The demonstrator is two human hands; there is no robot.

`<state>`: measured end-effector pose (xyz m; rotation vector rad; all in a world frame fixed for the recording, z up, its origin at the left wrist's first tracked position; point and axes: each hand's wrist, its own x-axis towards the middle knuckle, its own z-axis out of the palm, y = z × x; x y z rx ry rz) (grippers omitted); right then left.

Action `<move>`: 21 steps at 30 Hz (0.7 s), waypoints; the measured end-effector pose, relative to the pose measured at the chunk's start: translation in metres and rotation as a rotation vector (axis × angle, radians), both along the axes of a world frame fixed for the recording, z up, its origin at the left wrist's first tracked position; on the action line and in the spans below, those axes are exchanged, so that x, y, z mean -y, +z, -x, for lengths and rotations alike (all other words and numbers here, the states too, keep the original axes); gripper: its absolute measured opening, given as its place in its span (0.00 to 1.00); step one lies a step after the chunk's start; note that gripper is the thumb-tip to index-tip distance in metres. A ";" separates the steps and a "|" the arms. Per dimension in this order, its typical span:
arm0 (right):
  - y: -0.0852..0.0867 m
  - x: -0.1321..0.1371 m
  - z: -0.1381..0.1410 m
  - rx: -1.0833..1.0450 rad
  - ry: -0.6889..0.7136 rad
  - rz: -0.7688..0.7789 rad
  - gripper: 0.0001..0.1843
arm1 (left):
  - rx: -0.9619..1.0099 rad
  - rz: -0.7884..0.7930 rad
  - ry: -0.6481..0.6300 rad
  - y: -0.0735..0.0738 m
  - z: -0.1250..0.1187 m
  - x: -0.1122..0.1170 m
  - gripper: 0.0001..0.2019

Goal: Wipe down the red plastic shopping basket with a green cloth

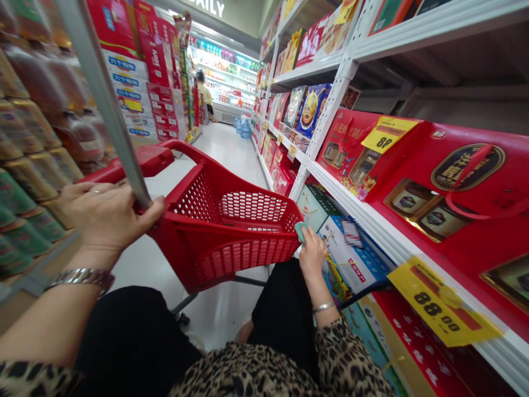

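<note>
Head view: starting at the left with blurred bottles point(41, 71) and, lower, rows of gold and green cans point(35, 160). Coming next to the left hand point(105, 212), curling its fingers over the red handle point(159, 157) of a shopping cart point(182, 253), with the tips hidden and the thumb spread near the foot of a grey pole point(108, 105). Wearing a metal wristwatch point(82, 277) on that arm. Seeing, behind the pole, stacked red and white cartons point(136, 88). Finding the cart in the middle, just ahead of the black-trousered knees point(281, 298), and, far down the aisle, a person point(204, 95) near lit shelves point(227, 71) and blue containers point(243, 128). Pinching a small green cloth point(300, 230) at the cart's right end, on the rim, between the closely pressed fingers of the right hand point(313, 251), and wearing a silver bracelet point(323, 306) there. Passing, just right of that hand, a blue-and-white box point(359, 248), then ending at a white shelf point(367, 220) bearing red gift boxes point(413, 149) and a yellow price tag point(444, 303) reading 88.00.
</note>
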<state>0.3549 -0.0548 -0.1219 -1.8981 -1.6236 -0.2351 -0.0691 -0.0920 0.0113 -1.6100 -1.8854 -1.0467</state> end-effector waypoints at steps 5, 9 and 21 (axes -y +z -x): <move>0.000 0.005 0.005 -0.014 -0.003 -0.018 0.36 | 0.006 0.017 0.017 0.001 -0.005 0.003 0.23; 0.002 0.008 0.011 -0.012 -0.008 0.003 0.35 | 0.020 0.016 0.008 0.000 -0.006 0.004 0.23; 0.001 0.009 0.022 0.015 0.069 -0.035 0.34 | 0.066 -0.007 -0.008 0.008 -0.012 0.010 0.24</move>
